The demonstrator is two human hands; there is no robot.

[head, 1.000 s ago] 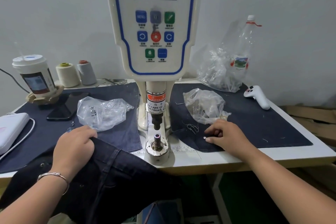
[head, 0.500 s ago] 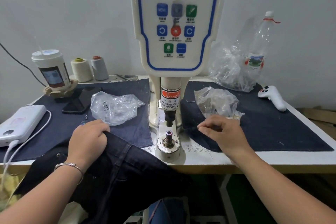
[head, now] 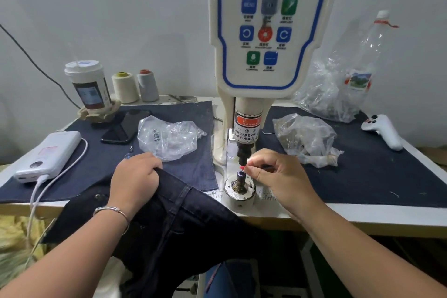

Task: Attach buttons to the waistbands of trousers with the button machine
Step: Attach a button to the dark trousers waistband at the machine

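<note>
R hand (head: 278,176) now at post (head: 241,175); L hand (head: 135,178) gripping dark trousers (head: 183,220).

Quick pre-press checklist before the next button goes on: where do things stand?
1. Right hand out of the press zone: not ok, its fingers sit between the punch and the lower die.
2. Button part seated on the die: cannot tell, too small.
3. Waistband over the die: not ok, the trousers lie left of it.
4. Left hand gripping the trousers: ok.
5. Spare parts near: ok, bag beside the machine.
</note>
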